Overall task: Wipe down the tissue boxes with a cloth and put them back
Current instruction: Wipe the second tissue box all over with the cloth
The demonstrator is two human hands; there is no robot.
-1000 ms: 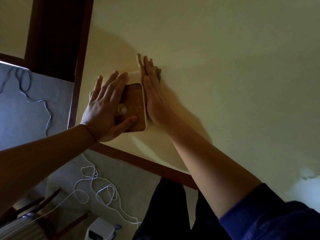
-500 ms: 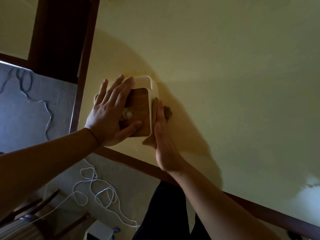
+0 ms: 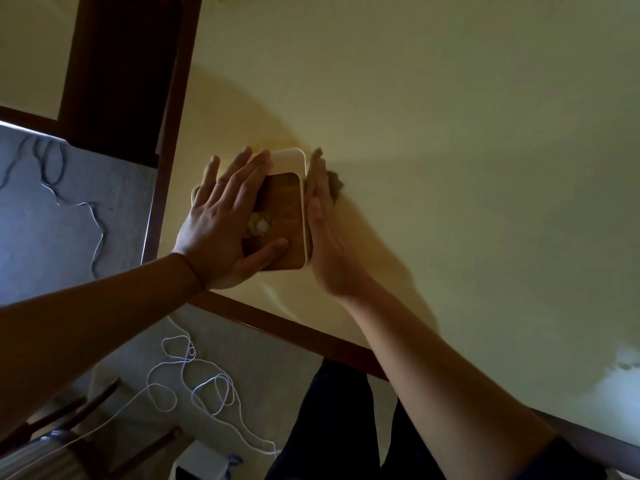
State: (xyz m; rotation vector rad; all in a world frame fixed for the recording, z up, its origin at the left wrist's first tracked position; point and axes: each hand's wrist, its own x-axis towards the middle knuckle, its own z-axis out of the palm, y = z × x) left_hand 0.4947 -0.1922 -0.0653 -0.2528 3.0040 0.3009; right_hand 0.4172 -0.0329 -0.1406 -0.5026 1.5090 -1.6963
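A white tissue box (image 3: pixel 289 161) with a brown wooden lid (image 3: pixel 284 216) stands near the left corner of the pale yellow table (image 3: pixel 450 133). A bit of tissue (image 3: pixel 258 225) pokes out of the lid's hole. My left hand (image 3: pixel 225 223) lies flat on the lid with fingers spread and straight, holding the box down. My right hand (image 3: pixel 325 230) presses with straight fingers against the box's right side. A brownish cloth (image 3: pixel 334 187) shows just beyond that hand, mostly hidden between palm and box.
The table's dark wooden edge (image 3: pixel 284 327) runs along its left and near sides. Below it lie a grey carpet with loose white cables (image 3: pixel 194 382), a chair (image 3: pixel 52 441) at bottom left and a small white device (image 3: pixel 201 462). My dark trousers (image 3: pixel 329 427) show under the table edge.
My right hand slid toward me along the box's right side, then back away from me. My left hand has stayed flat on the lid.
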